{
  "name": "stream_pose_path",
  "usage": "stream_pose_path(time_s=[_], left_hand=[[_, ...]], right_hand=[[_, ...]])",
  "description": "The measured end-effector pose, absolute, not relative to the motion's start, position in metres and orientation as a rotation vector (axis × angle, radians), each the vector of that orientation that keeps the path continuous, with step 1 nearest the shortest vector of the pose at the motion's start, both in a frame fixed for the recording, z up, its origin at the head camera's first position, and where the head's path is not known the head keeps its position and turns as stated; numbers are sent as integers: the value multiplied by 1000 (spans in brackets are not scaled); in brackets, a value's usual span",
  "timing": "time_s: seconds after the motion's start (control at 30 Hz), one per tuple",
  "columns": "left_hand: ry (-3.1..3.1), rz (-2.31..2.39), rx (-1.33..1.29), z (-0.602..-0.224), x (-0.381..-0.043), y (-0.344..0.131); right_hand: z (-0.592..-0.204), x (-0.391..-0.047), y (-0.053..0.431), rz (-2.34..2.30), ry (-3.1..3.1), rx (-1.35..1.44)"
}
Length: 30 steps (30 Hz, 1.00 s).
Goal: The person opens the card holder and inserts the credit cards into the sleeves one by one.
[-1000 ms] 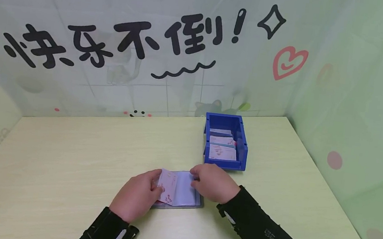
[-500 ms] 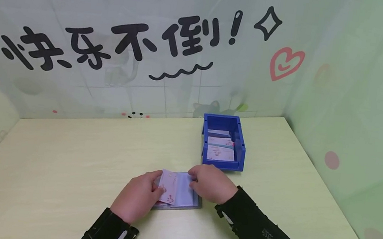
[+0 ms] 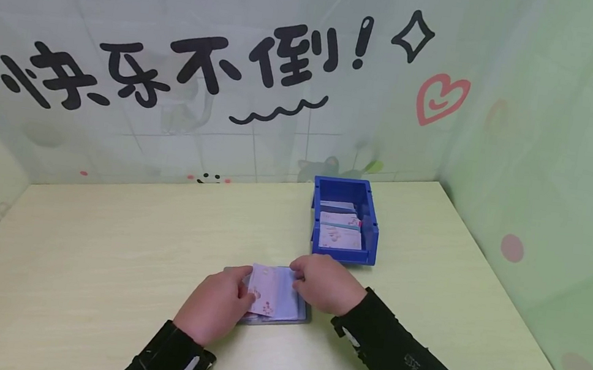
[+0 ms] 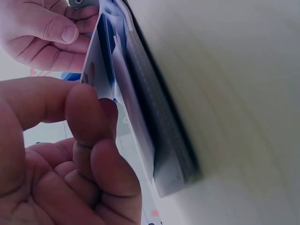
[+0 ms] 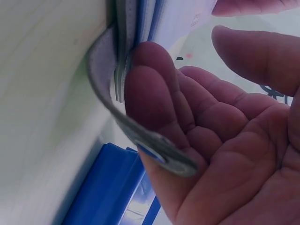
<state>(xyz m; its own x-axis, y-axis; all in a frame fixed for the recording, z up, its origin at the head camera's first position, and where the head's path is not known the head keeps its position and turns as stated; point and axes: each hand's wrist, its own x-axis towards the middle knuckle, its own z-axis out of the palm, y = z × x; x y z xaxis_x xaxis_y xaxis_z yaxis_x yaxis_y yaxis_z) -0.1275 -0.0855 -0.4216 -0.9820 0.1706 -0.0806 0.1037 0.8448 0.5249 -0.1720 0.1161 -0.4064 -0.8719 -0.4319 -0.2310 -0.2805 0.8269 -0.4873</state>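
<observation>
A small card holder with clear sleeve pages lies open on the table. My left hand pinches a pink flower-printed card between thumb and fingers at its left side. The card lies across the holder's right-hand page; how far it is inside the sleeve cannot be told. My right hand is at the holder's upper right, fingertips against the page edges. In the right wrist view the right thumb stands apart from those fingers, and the holder's snap strap curves below them.
Just behind the right hand stands a blue bin with several pink cards in it. The pale wooden table meets a printed cloth wall at the back and a green one at the right.
The left hand has moved slightly right with the card, which now covers more of the right-hand page. The right hand keeps its place at the holder. The head view has shifted a little.
</observation>
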Motion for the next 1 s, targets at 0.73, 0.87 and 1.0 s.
stream_pose_path(time_s=[0.73, 0.87, 1.0], left_hand=[[2884, 805, 303, -426, -129, -75], [2891, 789, 323, -427, -128, -74], [2888, 776, 360, -427, -128, -73]], right_hand=[[-408, -173, 117, -659, 2689, -562], [-409, -173, 117, -662, 2690, -557], [-409, -172, 117, -672, 2690, -559]])
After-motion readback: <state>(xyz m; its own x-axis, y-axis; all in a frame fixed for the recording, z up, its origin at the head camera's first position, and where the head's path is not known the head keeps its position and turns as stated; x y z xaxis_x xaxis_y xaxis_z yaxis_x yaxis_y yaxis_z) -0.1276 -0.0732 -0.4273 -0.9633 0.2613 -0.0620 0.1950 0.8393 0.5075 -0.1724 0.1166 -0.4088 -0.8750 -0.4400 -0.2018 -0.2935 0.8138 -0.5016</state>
